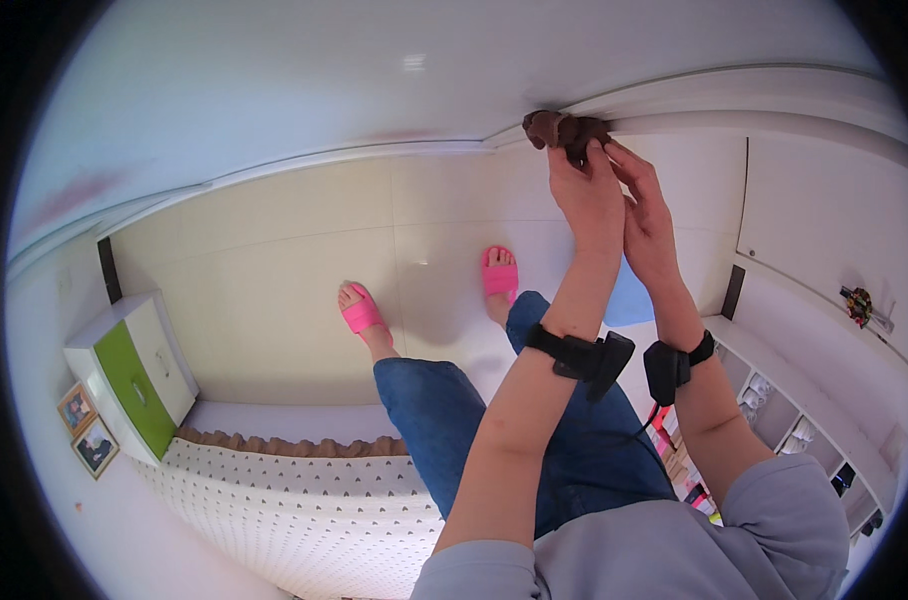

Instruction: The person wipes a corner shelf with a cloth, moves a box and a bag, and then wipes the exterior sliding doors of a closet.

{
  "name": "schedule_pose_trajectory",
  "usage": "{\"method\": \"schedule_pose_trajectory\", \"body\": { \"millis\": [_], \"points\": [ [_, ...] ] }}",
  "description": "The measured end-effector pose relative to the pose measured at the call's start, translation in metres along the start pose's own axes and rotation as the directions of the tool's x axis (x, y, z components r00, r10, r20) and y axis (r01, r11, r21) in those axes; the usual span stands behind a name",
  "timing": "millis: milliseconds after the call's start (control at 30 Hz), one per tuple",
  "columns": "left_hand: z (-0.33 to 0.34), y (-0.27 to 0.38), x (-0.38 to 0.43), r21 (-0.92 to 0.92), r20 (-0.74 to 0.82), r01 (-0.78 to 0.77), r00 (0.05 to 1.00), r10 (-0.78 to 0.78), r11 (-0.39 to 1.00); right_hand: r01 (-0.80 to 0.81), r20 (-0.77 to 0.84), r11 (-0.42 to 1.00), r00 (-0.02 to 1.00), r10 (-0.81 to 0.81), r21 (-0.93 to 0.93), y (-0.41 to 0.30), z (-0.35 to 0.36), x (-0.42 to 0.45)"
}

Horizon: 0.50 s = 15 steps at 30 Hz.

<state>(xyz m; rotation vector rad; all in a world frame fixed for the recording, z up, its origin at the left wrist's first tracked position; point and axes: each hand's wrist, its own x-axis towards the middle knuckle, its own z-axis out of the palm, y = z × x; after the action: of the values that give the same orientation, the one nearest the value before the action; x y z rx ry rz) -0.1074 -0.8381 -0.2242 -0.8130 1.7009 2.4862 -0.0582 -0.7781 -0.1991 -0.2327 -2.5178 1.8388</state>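
Against the edge of a large white panel (311, 82), a crumpled dark brown cloth (562, 129) is bunched up. My left hand (585, 191) grips it, with the thumb and fingers pressed into the folds. Close beside, my right hand (649, 202) has its fingertips on the right end of the cloth, and the two wrists nearly meet. The cloth touches the white edge trim (694, 97), where the panel meets a long rail. Part of the cloth is hidden behind my fingers.
My feet stand apart in pink slippers (500, 277) on glossy tiles (274, 300). At left are a green-and-white cabinet (135, 375), framed photos (95, 448) and a bed with a heart-patterned cover (311, 495). To the right are a white door (821, 202) and a shelf unit (806, 405).
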Motion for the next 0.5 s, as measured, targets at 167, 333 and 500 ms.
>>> {"method": "schedule_pose_trajectory", "body": {
  "millis": [167, 333, 500],
  "points": [
    [0.005, -0.015, 0.012, -0.006, 0.037, 0.077, 0.996, -0.076, 0.997, -0.160, -0.005, 0.981, 0.987, 0.161, 0.105, 0.036, -0.002, 0.010],
    [-0.012, -0.060, 0.050, 0.158, -0.064, -0.001, 0.998, 0.011, 0.988, -0.282, 0.039, 0.953, 0.959, 0.279, 0.107, 0.062, 0.023, 0.032],
    [-0.026, -0.071, 0.069, 0.220, -0.084, 0.027, 0.996, -0.009, 0.975, -0.304, 0.030, 0.945, 0.953, 0.302, 0.124, 0.087, 0.043, 0.040]
  ]
}}
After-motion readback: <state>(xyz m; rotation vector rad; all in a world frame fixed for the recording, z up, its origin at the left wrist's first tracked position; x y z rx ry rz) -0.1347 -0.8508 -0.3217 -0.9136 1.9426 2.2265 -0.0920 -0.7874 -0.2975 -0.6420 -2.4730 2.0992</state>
